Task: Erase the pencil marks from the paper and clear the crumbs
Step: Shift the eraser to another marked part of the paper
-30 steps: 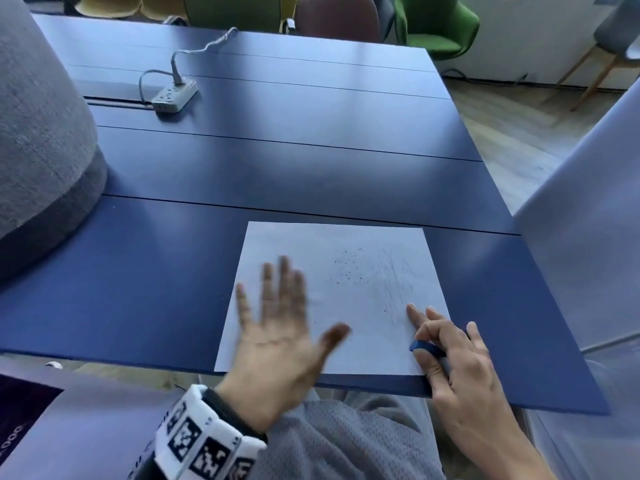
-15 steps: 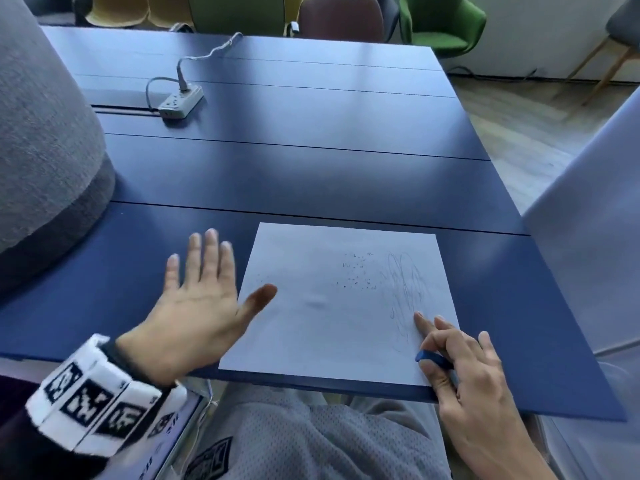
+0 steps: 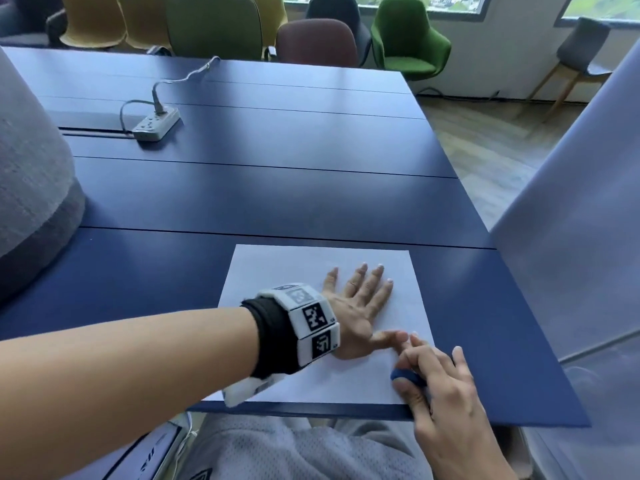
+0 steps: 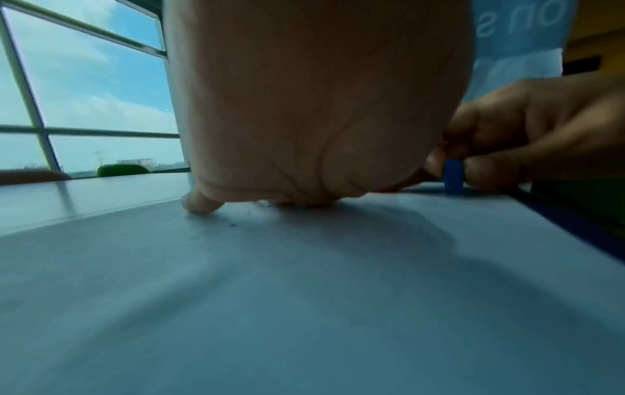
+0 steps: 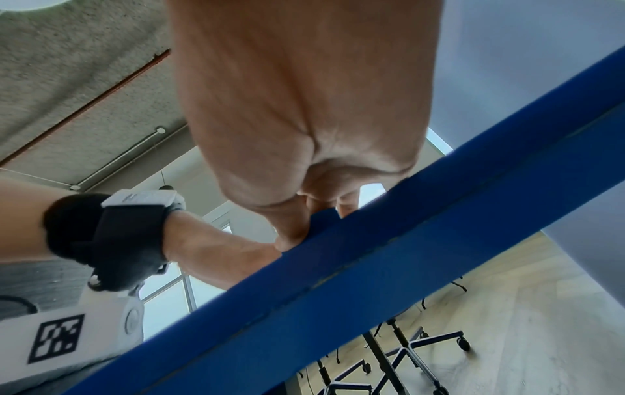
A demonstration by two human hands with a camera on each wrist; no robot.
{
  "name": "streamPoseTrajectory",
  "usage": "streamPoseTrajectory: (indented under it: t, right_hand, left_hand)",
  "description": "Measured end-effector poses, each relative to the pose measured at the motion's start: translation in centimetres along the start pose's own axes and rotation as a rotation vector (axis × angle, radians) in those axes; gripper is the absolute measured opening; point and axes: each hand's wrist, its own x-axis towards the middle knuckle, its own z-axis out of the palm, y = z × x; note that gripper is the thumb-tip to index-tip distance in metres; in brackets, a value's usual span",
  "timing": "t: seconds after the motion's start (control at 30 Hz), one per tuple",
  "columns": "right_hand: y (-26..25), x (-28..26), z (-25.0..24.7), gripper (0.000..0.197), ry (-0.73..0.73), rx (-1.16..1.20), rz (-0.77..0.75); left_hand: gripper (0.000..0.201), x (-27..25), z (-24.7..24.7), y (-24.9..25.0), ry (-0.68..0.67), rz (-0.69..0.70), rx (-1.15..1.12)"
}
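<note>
A grey upholstered shape, cut off by the frame, fills the left edge of the head view, and a white power strip with its cable lies on the far part of the dark blue slatted table. Near the table's front edge lies the white sheet of paper, its near left corner hidden behind the forearm and the white wrist band with black square markers. The left hand lies flat on the sheet, fingers straight and spread, holding nothing; it covers the middle and right of the page, so the pencil marks cannot be seen from above. In the left wrist view a few dark crumbs show as specks on the paper just beside a fingertip, too blurred to count. At the sheet's near right corner the right hand pinches a small blue eraser between thumb and curled fingers, most of it hidden inside the grip; the left wrist view shows the eraser standing on end with its lower tip touching the paper. Right of the table a pale panel runs out of frame.
</note>
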Motion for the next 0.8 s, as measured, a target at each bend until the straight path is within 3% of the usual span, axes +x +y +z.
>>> streamPoseTrajectory:
  t: [0.1, 0.23, 0.3, 0.37, 0.43, 0.5, 0.57, 0.67, 0.8]
  right_hand:
    - [-0.1, 0.0, -0.1, 0.036, -0.027, 0.005, 0.012]
    - [0.1, -0.2, -0.1, 0.045, -0.053, 0.029, 0.012]
    - [0.1, -0.2, -0.1, 0.048, -0.050, 0.030, 0.007]
    - [0.0, -0.2, -0.1, 0.047, -0.043, 0.026, -0.001]
    - [0.0, -0.2, -0.1, 0.038, -0.044, 0.030, 0.002]
    - [0.0, -0.2, -0.3, 0.032, -0.051, 0.030, -0.001]
    - [-0.1, -0.2, -0.3, 0.035, -0.061, 0.026, -0.011]
    - [-0.2, -0.2, -0.5, 0.038, -0.068, 0.048, 0.003]
    - [-0.4, -0.3, -0.6, 0.043, -0.085, 0.056, 0.013]
  left_hand:
    - [0.083, -1.7, 0.6, -2.4, -0.037, -0.067, -0.008]
    - [0.093, -4.7, 1.0, -6.5, -0.091, -0.398, -0.174]
    - [0.102, -5.4, 0.8, -7.1, -0.056, -0.536, -0.261]
    - [0.103, -5.3, 0.7, -5.8, 0.030, -0.461, -0.258]
    - [0.094, -4.8, 0.9, -2.9, 0.085, -0.218, -0.165]
    - [0.090, -4.2, 1.3, -0.1, 0.038, -0.016, -0.102]
    - [0.087, -3.8, 1.9, 0.8, -0.044, 0.062, -0.051]
    - [0.083, -4.4, 1.9, -1.3, -0.073, 0.037, 0.026]
    - [0.092, -6.0, 1.2, -5.8, -0.109, -0.313, -0.065]
